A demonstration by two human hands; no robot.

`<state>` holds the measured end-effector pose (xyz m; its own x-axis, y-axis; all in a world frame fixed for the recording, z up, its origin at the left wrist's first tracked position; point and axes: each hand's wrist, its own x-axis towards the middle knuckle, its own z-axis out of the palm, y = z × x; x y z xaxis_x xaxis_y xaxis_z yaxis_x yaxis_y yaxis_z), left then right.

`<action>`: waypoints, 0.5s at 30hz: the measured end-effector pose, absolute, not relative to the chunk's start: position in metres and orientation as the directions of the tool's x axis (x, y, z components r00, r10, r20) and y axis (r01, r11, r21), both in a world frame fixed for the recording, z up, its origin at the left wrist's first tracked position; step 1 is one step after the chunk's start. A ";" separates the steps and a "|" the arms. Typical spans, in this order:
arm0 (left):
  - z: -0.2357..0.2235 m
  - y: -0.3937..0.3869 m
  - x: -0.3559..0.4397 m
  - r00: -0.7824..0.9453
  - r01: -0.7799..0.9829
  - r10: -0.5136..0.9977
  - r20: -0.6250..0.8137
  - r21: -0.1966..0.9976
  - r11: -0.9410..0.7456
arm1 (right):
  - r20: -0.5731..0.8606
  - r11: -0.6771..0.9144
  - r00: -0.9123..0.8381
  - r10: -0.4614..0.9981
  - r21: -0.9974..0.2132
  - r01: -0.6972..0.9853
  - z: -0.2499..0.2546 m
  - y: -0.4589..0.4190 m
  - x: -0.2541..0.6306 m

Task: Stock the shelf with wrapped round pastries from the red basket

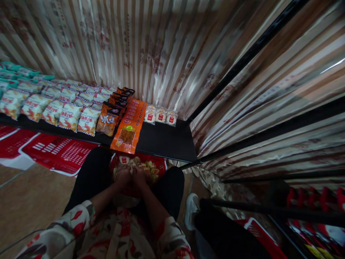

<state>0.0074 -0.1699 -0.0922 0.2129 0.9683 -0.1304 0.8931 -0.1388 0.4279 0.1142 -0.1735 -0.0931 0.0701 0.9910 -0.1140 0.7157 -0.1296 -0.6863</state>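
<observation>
left hand [124, 175] beside right hand [139, 176], both angled inward over red basket [164, 164], grip unclear

We hold our left hand [124, 175] and our right hand [138, 176] close together in front of us, low between our left knee [100, 162] and our right knee [174, 179]. Our left forearm [107, 195] slants inward from the left, and our right forearm [154, 205] slants inward from the right, so the two converge towards the hands. Our elbows are bent, and both forearms are bare below the left sleeve [84, 214] and the right sleeve [167, 230]. The backs of our hands face up; our fingers meet near the middle, too dim and small to tell apart.
</observation>
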 end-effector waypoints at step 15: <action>-0.111 -0.177 -0.008 0.069 0.961 0.968 -0.241 0.276 0.000 | -0.330 -0.282 0.080 0.941 -0.630 0.723 -0.115 -0.178 0.102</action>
